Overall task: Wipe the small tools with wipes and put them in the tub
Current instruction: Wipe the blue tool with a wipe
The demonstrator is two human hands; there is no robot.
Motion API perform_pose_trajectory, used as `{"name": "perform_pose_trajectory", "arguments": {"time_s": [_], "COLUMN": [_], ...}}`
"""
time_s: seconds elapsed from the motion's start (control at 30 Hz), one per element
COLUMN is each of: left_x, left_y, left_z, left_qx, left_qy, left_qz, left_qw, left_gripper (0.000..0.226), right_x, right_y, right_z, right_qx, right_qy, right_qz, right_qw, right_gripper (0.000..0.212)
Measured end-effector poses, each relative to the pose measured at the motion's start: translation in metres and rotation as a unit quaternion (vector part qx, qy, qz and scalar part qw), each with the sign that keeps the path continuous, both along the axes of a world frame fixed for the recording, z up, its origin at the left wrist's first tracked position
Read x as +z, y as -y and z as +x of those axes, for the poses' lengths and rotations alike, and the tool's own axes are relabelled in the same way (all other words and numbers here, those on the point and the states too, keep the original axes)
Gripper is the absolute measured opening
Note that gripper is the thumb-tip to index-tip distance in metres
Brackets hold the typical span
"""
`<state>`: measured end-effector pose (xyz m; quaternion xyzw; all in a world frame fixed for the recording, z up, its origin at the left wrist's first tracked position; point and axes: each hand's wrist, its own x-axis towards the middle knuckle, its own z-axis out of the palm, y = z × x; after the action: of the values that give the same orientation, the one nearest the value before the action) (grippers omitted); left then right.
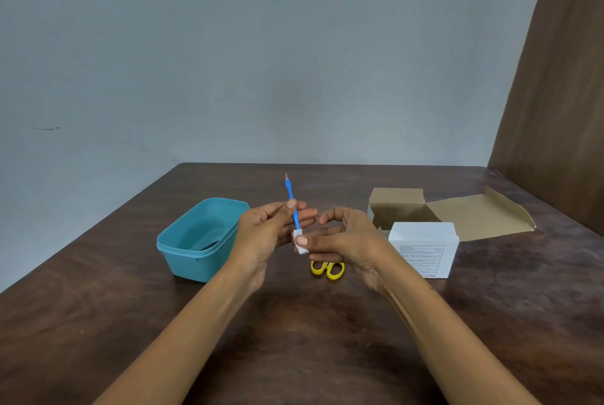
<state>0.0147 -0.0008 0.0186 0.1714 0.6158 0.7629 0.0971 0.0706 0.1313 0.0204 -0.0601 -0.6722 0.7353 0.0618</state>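
My left hand (266, 231) pinches a thin blue tool (292, 200) near its middle, holding it nearly upright with its grey tip pointing up. My right hand (346, 241) grips a small folded white wipe (300, 242) wrapped around the tool's lower end. Both hands hover above the table. To the left stands the teal tub (170, 242), open, with a dark tool lying inside. Yellow scissor handles (327, 269) show on the table under my right hand; the blades are hidden.
A white wipe box (423, 249) stands right of my hands, and an opened brown cardboard box (451, 211) lies behind it. The dark wooden table (310, 339) ends at a grey wall, with a brown panel at the far right.
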Motion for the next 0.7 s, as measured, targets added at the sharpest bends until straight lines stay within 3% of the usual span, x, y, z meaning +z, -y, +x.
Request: {"name": "perform_pose_trajectory", "arguments": {"time_s": [0.43,0.7], "left_x": [0.0012,0.0002], "left_y": [0.0000,-0.0004], "left_z": [0.0027,0.0000], "left_qx": [-0.022,0.014], "left_qy": [-0.002,0.006], "left_qz": [0.008,0.016], "left_qw": [1.000,1.000], "left_gripper": [0.016,0.011], "right_x": [0.0015,-0.0020], "right_y": [0.0008,0.0053], "right_z": [0.0041,-0.0004], "right_qx": [-0.048,-0.068], "right_qy": [-0.012,-0.055], "right_qz": [-0.005,0.063], "right_qw": [0.999,0.994], "right_gripper": [0.044,0.038]}}
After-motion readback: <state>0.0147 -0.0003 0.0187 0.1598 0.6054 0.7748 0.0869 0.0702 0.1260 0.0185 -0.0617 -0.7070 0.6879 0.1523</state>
